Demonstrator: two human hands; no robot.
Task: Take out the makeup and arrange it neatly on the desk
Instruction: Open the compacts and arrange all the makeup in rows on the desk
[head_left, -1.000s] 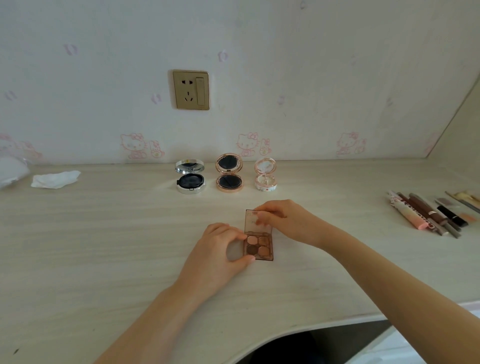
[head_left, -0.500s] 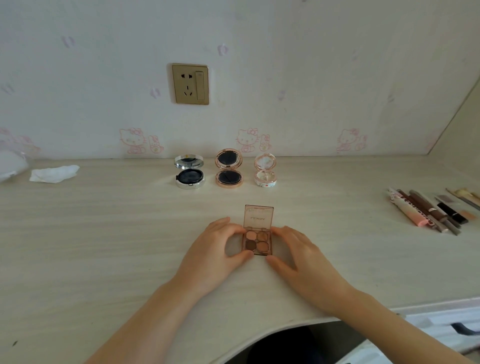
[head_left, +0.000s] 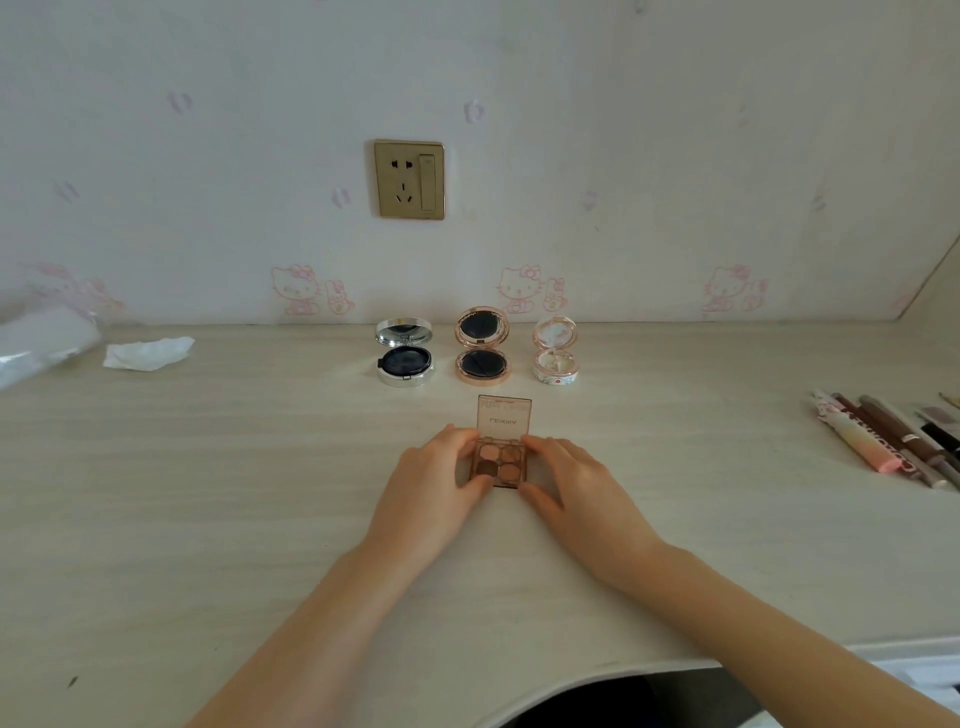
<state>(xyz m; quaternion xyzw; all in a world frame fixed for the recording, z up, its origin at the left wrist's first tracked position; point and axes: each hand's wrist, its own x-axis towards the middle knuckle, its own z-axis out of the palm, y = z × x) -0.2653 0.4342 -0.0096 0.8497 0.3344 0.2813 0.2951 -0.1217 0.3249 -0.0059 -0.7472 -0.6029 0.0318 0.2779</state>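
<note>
We see the pale wood-grain surface (head_left: 208, 493) running back to the wall, its near edge curving inward toward us at the bottom. Broad bare stretches lie to the left and right of the hands. The eyeshadow palette (head_left: 500, 457) sits near the middle of the surface, in front of three open round compacts: a silver compact (head_left: 404, 353), a rose-gold compact (head_left: 482, 345) and a floral compact (head_left: 555, 352), lined up near the wall. The palette is small and square, with four brown and copper pans and a clear lid raised upright, lettering showing. Our left hand (head_left: 436, 483) grips its left side, fingers curled around the edge; our right hand (head_left: 576, 488) grips the right side likewise. A row of pencils and tubes (head_left: 883, 441) lies at far right, a crumpled tissue (head_left: 148, 353) far left.
</note>
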